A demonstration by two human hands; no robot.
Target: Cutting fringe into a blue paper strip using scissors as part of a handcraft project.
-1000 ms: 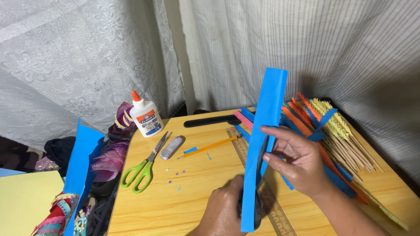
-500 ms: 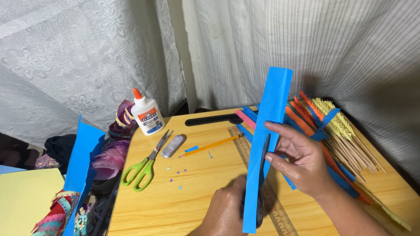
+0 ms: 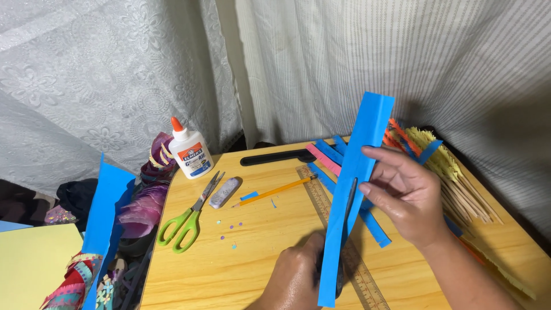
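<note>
A long folded blue paper strip (image 3: 359, 172) stands nearly upright over the wooden table (image 3: 252, 258). My right hand (image 3: 404, 198) holds it at mid-height, fingers laid across its right edge. My left hand (image 3: 295, 281) is at the strip's lower end, closed on a thin dark blade (image 3: 346, 218) that runs up inside the fold. The blade's handle is hidden behind the strip and my hand.
A wooden ruler (image 3: 318, 195) lies under the strip. To the left are a pencil (image 3: 275, 191), an eraser (image 3: 224, 192), green scissors (image 3: 186, 221) and a glue bottle (image 3: 188, 150). Coloured paper strips (image 3: 327, 158) and a stick bundle (image 3: 465, 195) lie at the right. A blue sheet (image 3: 106, 212) leans off the table's left edge.
The strip's top has leaned slightly to the right. The dark blade now reaches further up the fold. Both hands stay almost in place.
</note>
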